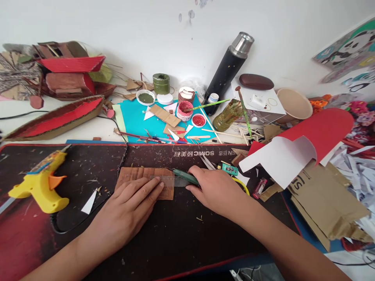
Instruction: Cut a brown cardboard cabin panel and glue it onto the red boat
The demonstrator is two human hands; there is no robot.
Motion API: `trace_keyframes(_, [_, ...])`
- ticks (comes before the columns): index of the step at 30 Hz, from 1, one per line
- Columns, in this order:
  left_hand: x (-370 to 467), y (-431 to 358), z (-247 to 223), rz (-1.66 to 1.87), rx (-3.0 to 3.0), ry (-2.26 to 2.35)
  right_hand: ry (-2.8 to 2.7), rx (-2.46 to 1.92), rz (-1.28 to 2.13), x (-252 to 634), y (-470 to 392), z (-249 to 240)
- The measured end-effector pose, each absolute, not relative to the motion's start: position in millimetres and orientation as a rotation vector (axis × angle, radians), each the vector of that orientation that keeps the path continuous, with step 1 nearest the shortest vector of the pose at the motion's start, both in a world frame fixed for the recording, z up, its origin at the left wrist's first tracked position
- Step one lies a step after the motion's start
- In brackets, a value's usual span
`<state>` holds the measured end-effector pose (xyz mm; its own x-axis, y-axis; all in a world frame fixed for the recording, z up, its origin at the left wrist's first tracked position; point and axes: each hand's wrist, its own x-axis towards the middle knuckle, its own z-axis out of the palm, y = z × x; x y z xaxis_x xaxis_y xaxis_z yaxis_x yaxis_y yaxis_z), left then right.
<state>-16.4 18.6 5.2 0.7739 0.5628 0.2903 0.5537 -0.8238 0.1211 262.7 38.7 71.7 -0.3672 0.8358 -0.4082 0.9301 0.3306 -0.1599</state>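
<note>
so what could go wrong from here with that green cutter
The green cutter in the right hand points left, close to the left fingertips; a slip might nick them. The clear ruler under the left hand could slide on the brown cardboard, letting the cutter wander. The cord of the yellow glue gun, near the left forearm, might snag.

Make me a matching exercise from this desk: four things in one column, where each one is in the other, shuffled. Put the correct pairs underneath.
Column one
1. Left hand
2. Dark green cutter
3. Yellow glue gun
4. Brown oval case

Column two
A. On top of the white box
B. Laid flat over the clear ruler and brown cardboard
C. Lying on the dark mat, left of the cardboard
D. Gripped in the right hand

Pairs: 1-B, 2-D, 3-C, 4-A
</note>
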Motion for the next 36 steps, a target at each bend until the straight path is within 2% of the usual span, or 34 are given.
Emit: trace_keyframes(36, [-17.1, 17.9, 3.5, 0.479, 2.894, 0.949, 2.370, 1.588, -0.551, 262.5, 39.5, 73.5])
